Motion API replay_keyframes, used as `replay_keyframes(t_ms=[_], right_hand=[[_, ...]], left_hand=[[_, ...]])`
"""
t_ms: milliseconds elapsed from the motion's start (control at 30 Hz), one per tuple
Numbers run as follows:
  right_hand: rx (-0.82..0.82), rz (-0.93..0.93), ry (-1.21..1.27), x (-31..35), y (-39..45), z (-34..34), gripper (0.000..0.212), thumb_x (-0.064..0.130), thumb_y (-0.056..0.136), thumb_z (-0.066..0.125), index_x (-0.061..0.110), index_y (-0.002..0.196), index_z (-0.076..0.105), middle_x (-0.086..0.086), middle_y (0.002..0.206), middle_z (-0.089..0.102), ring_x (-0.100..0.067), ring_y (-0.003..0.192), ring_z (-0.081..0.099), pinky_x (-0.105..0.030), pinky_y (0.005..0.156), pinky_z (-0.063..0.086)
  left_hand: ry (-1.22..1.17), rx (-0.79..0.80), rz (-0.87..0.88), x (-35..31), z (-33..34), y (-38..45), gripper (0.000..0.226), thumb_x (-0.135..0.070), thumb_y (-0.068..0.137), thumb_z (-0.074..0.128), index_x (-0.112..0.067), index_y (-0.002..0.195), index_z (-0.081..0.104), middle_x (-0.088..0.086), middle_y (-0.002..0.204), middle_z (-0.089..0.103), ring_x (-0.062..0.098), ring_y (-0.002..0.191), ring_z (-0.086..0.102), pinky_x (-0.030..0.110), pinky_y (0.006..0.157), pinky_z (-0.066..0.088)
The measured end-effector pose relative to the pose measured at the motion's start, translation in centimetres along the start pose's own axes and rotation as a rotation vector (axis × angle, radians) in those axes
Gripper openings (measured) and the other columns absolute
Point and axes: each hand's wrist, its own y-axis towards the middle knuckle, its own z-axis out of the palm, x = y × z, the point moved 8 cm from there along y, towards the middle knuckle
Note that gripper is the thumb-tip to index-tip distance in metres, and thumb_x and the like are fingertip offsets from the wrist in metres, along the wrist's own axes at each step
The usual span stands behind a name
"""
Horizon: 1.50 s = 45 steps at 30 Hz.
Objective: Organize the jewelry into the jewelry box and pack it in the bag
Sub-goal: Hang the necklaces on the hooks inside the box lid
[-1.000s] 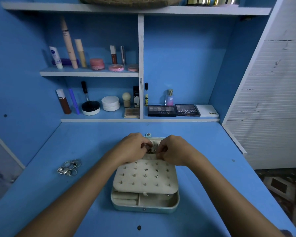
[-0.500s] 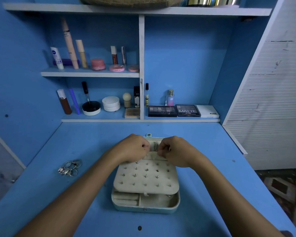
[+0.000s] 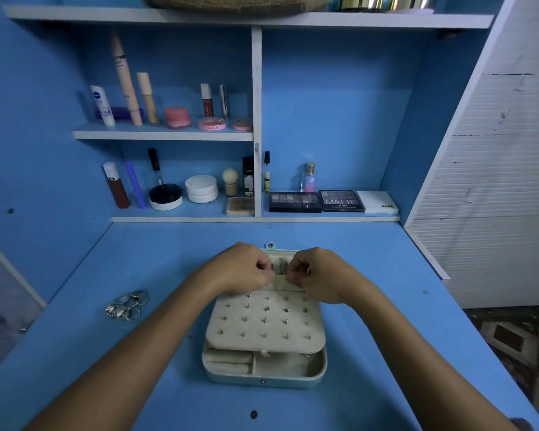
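A pale open jewelry box (image 3: 262, 376) lies in the middle of the blue desk. Its cream earring panel (image 3: 265, 325), studded with several small earrings, is folded over the lower tray. My left hand (image 3: 240, 269) and my right hand (image 3: 319, 273) are side by side over the box's raised lid. Both have curled fingers, and their fingertips pinch a small metal jewelry piece (image 3: 281, 265) against the lid's inner pocket. What kind of piece it is cannot be made out. A pile of silver rings (image 3: 127, 304) lies loose on the desk to the left.
Blue shelves at the back hold cosmetics: tubes, pink jars (image 3: 177, 117), a white jar (image 3: 201, 188) and eyeshadow palettes (image 3: 294, 202). A white slatted panel (image 3: 495, 181) borders the desk on the right. A woven object (image 3: 237, 3) rests on the top shelf.
My two hands have drawn slightly apart over the lid, which uncovers more of the small metal piece. The box and the rings have not moved.
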Motion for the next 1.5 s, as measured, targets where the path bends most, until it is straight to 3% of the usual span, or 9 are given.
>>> replay_keyframes(t_ms=[167, 333, 433, 700, 900, 1067, 1300, 1400, 1500], right_hand=[[-0.002, -0.007, 0.002, 0.0, 0.1, 0.1, 0.017, 0.014, 0.093, 0.06, 0.026, 0.083, 0.067, 0.014, 0.079, 0.064, -0.002, 0.069, 0.056, -0.017, 0.062, 0.042], [-0.009, -0.015, -0.014, 0.0, 0.2, 0.0, 0.009, 0.019, 0.094, 0.062, 0.023, 0.086, 0.067, 0.008, 0.083, 0.066, -0.007, 0.071, 0.057, -0.021, 0.064, 0.045], [-0.007, -0.021, -0.025, 0.1, 0.2, -0.1, 0.011, 0.018, 0.094, 0.061, 0.023, 0.086, 0.066, 0.006, 0.085, 0.066, -0.008, 0.074, 0.058, -0.021, 0.063, 0.044], [0.012, -0.028, -0.044, 0.2, 0.4, 0.0, 0.018, 0.015, 0.093, 0.06, 0.028, 0.081, 0.064, 0.009, 0.086, 0.066, -0.006, 0.075, 0.057, -0.02, 0.065, 0.044], [-0.021, -0.026, -0.055, -0.1, 0.5, 0.0, 0.016, 0.015, 0.091, 0.062, 0.028, 0.082, 0.067, 0.01, 0.087, 0.068, -0.008, 0.079, 0.059, -0.023, 0.07, 0.05], [-0.077, -0.061, -0.103, 0.0, 0.5, 0.4, 0.014, 0.019, 0.088, 0.068, 0.03, 0.079, 0.069, 0.014, 0.08, 0.067, -0.01, 0.082, 0.063, -0.028, 0.076, 0.055], [-0.291, -0.191, 0.299, -1.5, -2.5, -1.3, 0.014, 0.023, 0.09, 0.071, 0.03, 0.079, 0.071, 0.01, 0.069, 0.065, -0.003, 0.059, 0.05, -0.012, 0.059, 0.04], [-0.227, -0.222, 0.422, -2.8, -4.2, -0.8, 0.019, 0.013, 0.091, 0.069, 0.025, 0.077, 0.072, 0.012, 0.07, 0.066, -0.018, 0.067, 0.055, -0.015, 0.062, 0.041], [-0.138, -0.237, 0.514, -3.9, -5.1, 0.0, 0.019, 0.005, 0.078, 0.065, 0.023, 0.078, 0.073, 0.007, 0.079, 0.068, -0.014, 0.069, 0.059, -0.02, 0.065, 0.044]], left_hand=[[0.015, 0.028, -0.016, -0.1, 0.3, 0.1, 0.03, -0.029, 0.089, 0.058, -0.005, 0.071, 0.061, 0.002, 0.067, 0.058, 0.012, 0.057, 0.045, 0.024, 0.054, 0.038], [0.014, 0.025, 0.008, -0.3, 0.1, 0.2, 0.006, -0.034, 0.084, 0.06, -0.03, 0.083, 0.064, -0.008, 0.083, 0.063, 0.013, 0.074, 0.059, 0.033, 0.07, 0.052], [0.039, 0.043, 0.031, -0.2, 0.4, 0.2, 0.014, -0.035, 0.085, 0.059, -0.031, 0.092, 0.069, -0.006, 0.089, 0.065, 0.015, 0.083, 0.063, 0.039, 0.078, 0.056], [0.008, 0.033, -0.001, -0.1, 0.3, 0.4, 0.028, -0.029, 0.085, 0.06, -0.014, 0.061, 0.059, -0.001, 0.061, 0.057, 0.011, 0.055, 0.046, 0.029, 0.057, 0.041], [0.008, 0.019, 0.043, -0.2, 0.4, 0.2, 0.008, -0.028, 0.083, 0.065, -0.025, 0.077, 0.069, -0.006, 0.08, 0.066, 0.01, 0.07, 0.059, 0.03, 0.067, 0.052], [-0.092, -0.11, 0.112, 0.5, -0.6, -0.7, 0.008, -0.022, 0.085, 0.072, -0.027, 0.079, 0.071, -0.013, 0.086, 0.065, -0.005, 0.071, 0.057, 0.008, 0.061, 0.041], [-0.307, -0.404, 0.134, 4.2, -2.4, -5.3, 0.014, -0.017, 0.088, 0.071, -0.029, 0.081, 0.071, -0.014, 0.082, 0.067, 0.011, 0.077, 0.06, 0.016, 0.068, 0.047], [-0.418, -0.417, 0.077, 6.3, -1.1, -7.6, 0.02, -0.014, 0.091, 0.068, -0.033, 0.084, 0.071, -0.016, 0.086, 0.07, 0.008, 0.084, 0.064, 0.017, 0.073, 0.049], [-0.526, -0.364, 0.051, 7.4, 0.3, -8.9, 0.03, -0.006, 0.093, 0.062, -0.034, 0.089, 0.072, -0.014, 0.096, 0.072, 0.007, 0.095, 0.066, 0.018, 0.084, 0.051]])
